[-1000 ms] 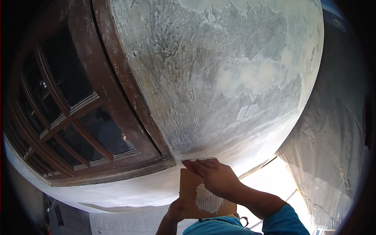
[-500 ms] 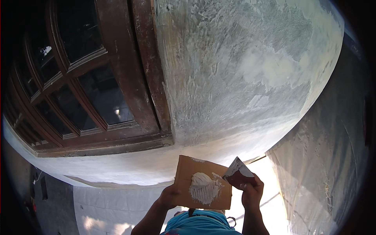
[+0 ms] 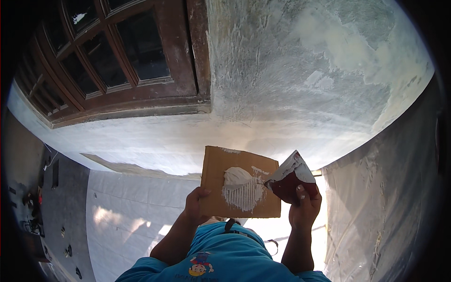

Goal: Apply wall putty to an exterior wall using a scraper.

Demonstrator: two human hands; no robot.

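My left hand (image 3: pixel 195 205) grips the left edge of a piece of brown cardboard (image 3: pixel 213 181), its thumb on top. A mound of white putty (image 3: pixel 238 177) sits near the middle of the cardboard, with ridged smears below it. In my right hand (image 3: pixel 305 207) is a putty knife (image 3: pixel 291 184) with a dark red lower part and a wide metal blade coated in white putty. The blade's left corner is close to the cardboard's right edge; whether they touch I cannot tell.
A patchy grey and white plastered wall (image 3: pixel 282 80) rises ahead. At the left is a brown wooden window (image 3: pixel 181 70) with glass panes. A sheet (image 3: pixel 366 207) hangs or lies at the right. Small items (image 3: pixel 66 251) lie on the floor at far left.
The view has tilted downward, so the window and wall sit higher and more of my blue shirt shows. The putty knife has turned and shows more of its coated blade.
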